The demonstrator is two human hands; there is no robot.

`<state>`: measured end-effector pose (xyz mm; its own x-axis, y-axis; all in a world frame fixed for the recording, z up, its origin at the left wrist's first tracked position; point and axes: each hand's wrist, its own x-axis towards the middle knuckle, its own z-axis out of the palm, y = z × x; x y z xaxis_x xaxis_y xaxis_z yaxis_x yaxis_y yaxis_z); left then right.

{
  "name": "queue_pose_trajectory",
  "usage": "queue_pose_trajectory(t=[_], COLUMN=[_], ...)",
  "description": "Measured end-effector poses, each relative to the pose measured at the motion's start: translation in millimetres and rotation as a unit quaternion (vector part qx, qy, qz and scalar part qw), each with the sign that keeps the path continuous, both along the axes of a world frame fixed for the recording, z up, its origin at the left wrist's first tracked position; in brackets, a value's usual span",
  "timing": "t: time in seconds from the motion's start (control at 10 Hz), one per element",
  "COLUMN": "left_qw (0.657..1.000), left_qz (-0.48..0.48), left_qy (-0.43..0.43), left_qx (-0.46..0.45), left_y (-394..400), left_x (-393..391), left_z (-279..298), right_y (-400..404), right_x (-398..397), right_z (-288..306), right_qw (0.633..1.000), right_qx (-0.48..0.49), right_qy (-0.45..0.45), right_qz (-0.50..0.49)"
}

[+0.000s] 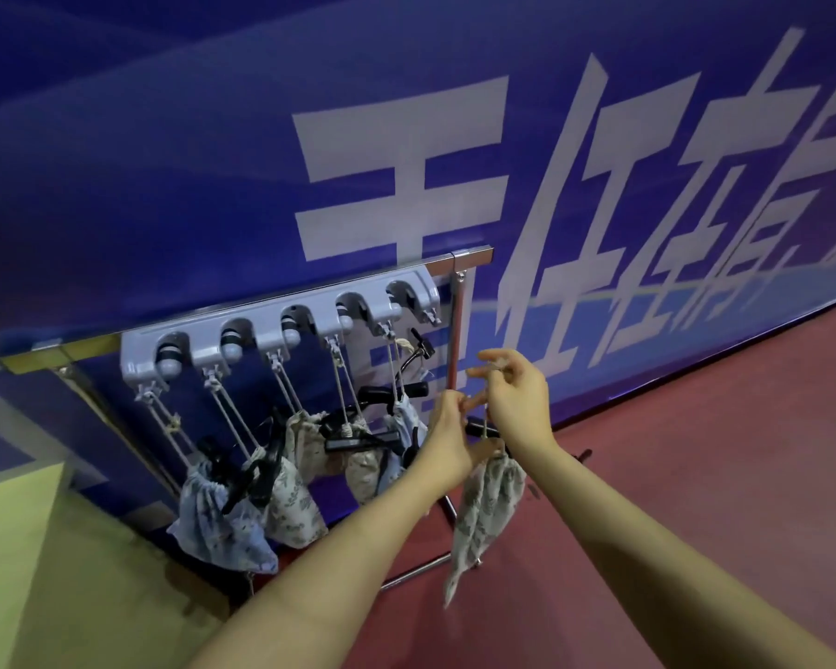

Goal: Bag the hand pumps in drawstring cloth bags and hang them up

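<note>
Red floor point(696, 475) lies open to the right, a green slab point(44, 548) filling the near left. Near centre, a leaf-print bag point(486, 504) hangs from its cord point(487, 415). Left hand point(447, 427) pinches low on the cord; right hand point(515, 395) pinches it higher up. Farther left, bagged pumps point(223, 519) hang from a grey hook rack point(281, 325) on a chrome rail point(469, 257), against the blue banner point(213, 161).
</note>
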<state>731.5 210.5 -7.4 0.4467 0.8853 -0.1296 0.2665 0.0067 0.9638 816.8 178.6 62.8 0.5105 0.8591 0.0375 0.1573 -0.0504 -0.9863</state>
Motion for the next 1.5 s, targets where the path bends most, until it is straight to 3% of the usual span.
queue_pose_trajectory(t=[0.1, 0.2, 0.3, 0.7, 0.9, 1.3, 1.5], left_qw=[0.997, 0.994, 0.992, 0.988, 0.971, 0.958, 0.957], left_qz=[-0.020, -0.091, -0.088, 0.147, 0.222, 0.148, 0.143], left_qy=[-0.052, 0.043, 0.085, 0.018, 0.075, 0.237, 0.244], left_qx=[-0.059, -0.037, -0.025, 0.039, 0.049, 0.056, 0.058], left_y=[4, 14, 21, 76, 108, 112, 105], left_x=[8, 8, 3, -22, -14, -10, -26], left_z=[9, 3, -1, 19, 27, 14, 31], right_y=[8, 15, 23, 102, 137, 135, 126], right_x=[1, 9, 16, -1, 1, 7, 3], right_z=[-7, -17, -25, -34, -34, -53, -52], right_qw=[0.999, 0.998, 0.999, 0.997, 0.989, 0.966, 0.968], right_qx=[-0.027, -0.038, -0.030, 0.006, -0.033, -0.101, -0.127], right_qy=[0.024, 0.043, -0.016, -0.075, -0.144, -0.200, -0.208], right_qz=[0.006, 0.012, 0.029, 0.006, 0.023, 0.128, 0.055])
